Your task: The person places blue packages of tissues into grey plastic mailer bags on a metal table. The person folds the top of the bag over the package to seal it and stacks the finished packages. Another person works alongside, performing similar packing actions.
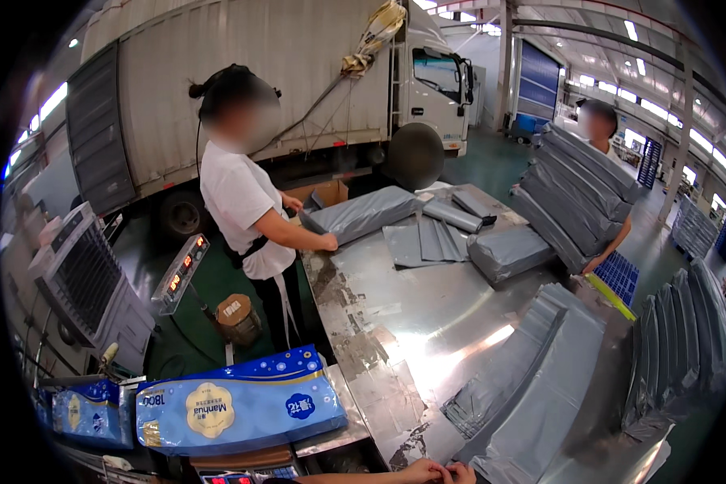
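Note:
At the bottom edge my left hand [424, 471] and my right hand [461, 473] are close together, with fingertips pinched. What lies between the fingers is too small to make out. Just beyond them, a long grey plastic-wrapped package [558, 379] lies on the metal table [379, 347], its near end beside my right hand. A flattened, crumpled part of grey plastic bag [492, 395] spreads along its left side.
Across the table a person in white handles a grey package [363, 214]. Another person at right carries a stack of grey packages [577, 198]. Grey bags [427, 242] and a wrapped bundle [510, 252] lie between. A blue tissue pack [242, 403] sits left; grey packages [678, 347] stand right.

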Tool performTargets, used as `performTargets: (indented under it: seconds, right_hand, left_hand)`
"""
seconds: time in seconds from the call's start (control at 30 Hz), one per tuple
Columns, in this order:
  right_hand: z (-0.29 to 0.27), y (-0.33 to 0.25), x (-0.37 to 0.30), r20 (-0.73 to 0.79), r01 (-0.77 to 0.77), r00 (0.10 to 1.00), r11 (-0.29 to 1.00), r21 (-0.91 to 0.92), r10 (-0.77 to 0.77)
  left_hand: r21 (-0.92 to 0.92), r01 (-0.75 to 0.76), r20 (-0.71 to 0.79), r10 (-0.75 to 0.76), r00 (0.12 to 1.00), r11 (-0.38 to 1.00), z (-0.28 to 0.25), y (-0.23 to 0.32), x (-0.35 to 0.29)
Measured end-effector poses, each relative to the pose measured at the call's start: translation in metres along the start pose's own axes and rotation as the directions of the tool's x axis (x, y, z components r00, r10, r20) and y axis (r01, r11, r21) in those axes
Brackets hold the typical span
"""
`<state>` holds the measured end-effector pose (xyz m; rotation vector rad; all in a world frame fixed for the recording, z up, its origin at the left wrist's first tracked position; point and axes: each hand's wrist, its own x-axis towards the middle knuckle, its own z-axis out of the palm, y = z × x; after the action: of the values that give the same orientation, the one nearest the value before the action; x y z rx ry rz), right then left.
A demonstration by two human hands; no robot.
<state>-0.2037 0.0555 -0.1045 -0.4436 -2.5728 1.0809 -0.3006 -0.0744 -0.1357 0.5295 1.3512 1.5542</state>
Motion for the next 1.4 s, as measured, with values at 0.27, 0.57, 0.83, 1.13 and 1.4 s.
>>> performTargets:
  seconds: [0.27,0.57,0.83,1.13,1.4]
  right_hand:
    - [-0.089,-0.022,-0.03,0.218,-0.555,0.824,0.671,0.492,0.522]
    - [-0.262,0.059,-0.176,0.025,-0.852,0.517,0.517,-0.081,0.856]
    - [-0.13,0.135,-0.117,0.296,-0.207,0.938,0.976,0.071,0.178]
    - [-0.197,0.123,-0.109,0.449,-0.001,0.807,0.762,-0.648,0.383]
    - [-0.206,0.089,-0.075,-0.015,-0.165,0.985,0.931,-0.326,0.17]
  left_hand:
    - [-0.197,0.073,0.034,-0.068,0.997,0.978,-0.009,-0.074,0.013]
    - [0.662,-0.151,-0.18,0.351,0.919,0.734,-0.011,0.088,0.025]
    - [0.242,-0.953,0.812,0.499,0.303,0.184,0.045,0.072,0.126]
    - [0.456,-0.889,0.882,-0.146,0.447,0.031,-0.003,-0.027,0.148]
    - [0.305,-0.912,0.92,0.161,0.356,0.274,-0.053,0.036,0.15]
